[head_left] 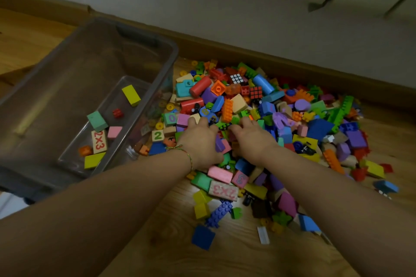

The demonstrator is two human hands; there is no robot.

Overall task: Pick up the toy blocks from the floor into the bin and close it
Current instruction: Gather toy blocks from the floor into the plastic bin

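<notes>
A big heap of colourful toy blocks point(276, 108) lies on the wooden floor against the wall. Both my hands sit palm down on its near-middle part, side by side. My left hand point(200, 141), with a thread bracelet at the wrist, has its fingers curled down into the blocks. My right hand point(252, 139) does the same just to the right, and its fingertips are hidden among the pieces. The clear plastic bin point(108, 51) stands open to the left of the heap. Several blocks lie on its bottom, among them a yellow one point(131, 95) and a "2x3" tile point(99, 141).
The skirting board point(247, 51) and white wall run behind the heap. Loose blocks are scattered toward me, such as a dark blue square point(203, 237) and a blue studded bar point(219, 213). No lid is in view. Bare wooden floor point(225, 258) lies between my forearms.
</notes>
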